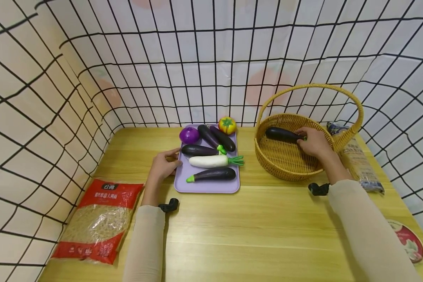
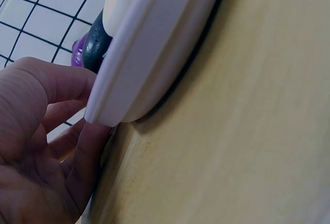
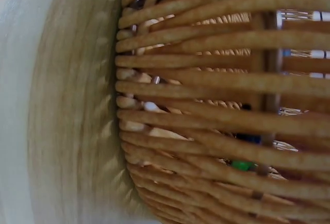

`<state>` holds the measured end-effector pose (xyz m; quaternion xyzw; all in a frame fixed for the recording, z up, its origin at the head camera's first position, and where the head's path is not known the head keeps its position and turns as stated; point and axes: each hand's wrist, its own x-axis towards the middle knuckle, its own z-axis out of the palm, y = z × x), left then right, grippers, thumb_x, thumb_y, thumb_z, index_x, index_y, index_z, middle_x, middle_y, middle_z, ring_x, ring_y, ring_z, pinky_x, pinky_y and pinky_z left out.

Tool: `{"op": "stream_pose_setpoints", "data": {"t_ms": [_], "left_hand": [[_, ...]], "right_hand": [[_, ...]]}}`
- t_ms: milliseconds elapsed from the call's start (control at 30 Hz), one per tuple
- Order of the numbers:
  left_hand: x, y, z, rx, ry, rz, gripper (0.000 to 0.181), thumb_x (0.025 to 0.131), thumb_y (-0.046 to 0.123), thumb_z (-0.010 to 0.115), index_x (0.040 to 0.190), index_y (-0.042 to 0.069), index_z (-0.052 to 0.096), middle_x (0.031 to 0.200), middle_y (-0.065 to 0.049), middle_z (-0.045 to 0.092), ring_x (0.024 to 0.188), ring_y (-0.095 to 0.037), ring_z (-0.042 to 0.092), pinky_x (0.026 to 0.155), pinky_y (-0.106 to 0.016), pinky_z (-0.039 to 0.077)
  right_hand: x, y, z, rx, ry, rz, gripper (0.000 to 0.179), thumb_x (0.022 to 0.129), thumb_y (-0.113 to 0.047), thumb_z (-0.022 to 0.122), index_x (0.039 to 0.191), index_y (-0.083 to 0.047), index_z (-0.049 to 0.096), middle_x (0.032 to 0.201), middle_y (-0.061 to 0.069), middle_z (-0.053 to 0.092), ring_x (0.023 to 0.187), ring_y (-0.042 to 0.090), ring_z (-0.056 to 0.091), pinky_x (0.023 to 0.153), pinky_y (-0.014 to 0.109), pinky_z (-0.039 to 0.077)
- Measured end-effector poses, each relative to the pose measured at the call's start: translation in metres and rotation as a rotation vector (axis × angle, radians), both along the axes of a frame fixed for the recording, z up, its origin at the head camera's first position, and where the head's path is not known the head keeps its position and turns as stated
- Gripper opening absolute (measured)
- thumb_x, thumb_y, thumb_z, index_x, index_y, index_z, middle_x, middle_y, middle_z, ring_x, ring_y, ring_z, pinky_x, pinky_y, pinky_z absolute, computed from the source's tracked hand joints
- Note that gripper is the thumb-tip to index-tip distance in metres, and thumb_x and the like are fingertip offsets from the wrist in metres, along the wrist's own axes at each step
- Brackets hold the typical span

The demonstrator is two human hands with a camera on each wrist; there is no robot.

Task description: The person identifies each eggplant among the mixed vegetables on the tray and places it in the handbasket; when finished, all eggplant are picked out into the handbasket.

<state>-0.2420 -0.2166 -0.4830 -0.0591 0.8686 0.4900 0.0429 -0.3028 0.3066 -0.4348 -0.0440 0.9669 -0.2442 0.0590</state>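
My left hand (image 1: 163,163) pinches the left edge of a lilac tray (image 1: 183,185); in the left wrist view, the thumb and fingers lie on either side of the tray rim (image 2: 139,74). On the tray are a white radish (image 1: 208,161) with green leaves, several eggplants (image 1: 215,174), a purple onion (image 1: 189,135) and a yellow-red tomato (image 1: 227,125). Inside a wicker basket (image 1: 278,169), my right hand (image 1: 313,141) holds another eggplant (image 1: 281,134) by its green stem end. Basket weave (image 3: 206,90) hides most of that hand in the right wrist view.
A red bag of pasta (image 1: 95,223) lies at the left. Behind the basket's right side is another clear bag (image 1: 361,166). A round red label or lid (image 1: 407,241) sits at the right edge. The basket's tall handle (image 1: 313,85) arches overhead. Black wire grid (image 1: 204,62) encloses the table.
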Motion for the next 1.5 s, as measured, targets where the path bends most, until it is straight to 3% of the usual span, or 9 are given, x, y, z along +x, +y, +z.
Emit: {"op": "stream_pose_setpoints", "data": {"t_ms": [367, 867, 1100, 1500], "left_hand": [[0.000, 0.001, -0.002, 0.010, -0.006, 0.007, 0.057, 0.091, 0.014, 0.072, 0.146, 0.026, 0.061, 0.127, -0.014, 0.065, 0.100, -0.029, 0.068, 0.065, -0.029, 0.063], [0.002, 0.001, 0.001, 0.011, -0.015, 0.010, 0.058, 0.090, 0.013, 0.073, 0.145, 0.027, 0.061, 0.128, -0.013, 0.064, 0.103, -0.029, 0.067, 0.066, -0.029, 0.063], [0.003, 0.002, 0.001, 0.033, -0.011, 0.011, 0.057, 0.090, 0.011, 0.073, 0.145, 0.025, 0.062, 0.127, -0.013, 0.064, 0.105, -0.029, 0.067, 0.064, -0.028, 0.062], [0.001, 0.001, 0.000, 0.015, -0.007, -0.001, 0.056, 0.092, 0.014, 0.071, 0.146, 0.026, 0.061, 0.128, -0.013, 0.062, 0.104, -0.029, 0.067, 0.065, -0.028, 0.062]], "right_hand": [[0.020, -0.005, 0.009, -0.080, 0.042, -0.006, 0.049, 0.105, -0.022, 0.055, 0.148, 0.000, 0.047, 0.146, 0.032, 0.048, 0.133, 0.052, 0.043, 0.105, 0.071, 0.039], [0.068, -0.038, 0.027, -0.248, 0.141, 0.031, 0.059, 0.101, -0.048, 0.061, 0.143, -0.007, 0.055, 0.138, 0.021, 0.060, 0.124, 0.040, 0.057, 0.100, 0.059, 0.050], [0.085, -0.062, 0.037, -0.314, 0.165, 0.065, 0.052, 0.100, -0.046, 0.063, 0.141, -0.013, 0.059, 0.133, 0.015, 0.066, 0.120, 0.030, 0.062, 0.099, 0.042, 0.052], [0.105, -0.109, 0.036, -0.411, 0.219, 0.177, 0.043, 0.097, -0.035, 0.072, 0.132, -0.013, 0.065, 0.124, 0.010, 0.069, 0.113, 0.024, 0.065, 0.096, 0.046, 0.055]]}}
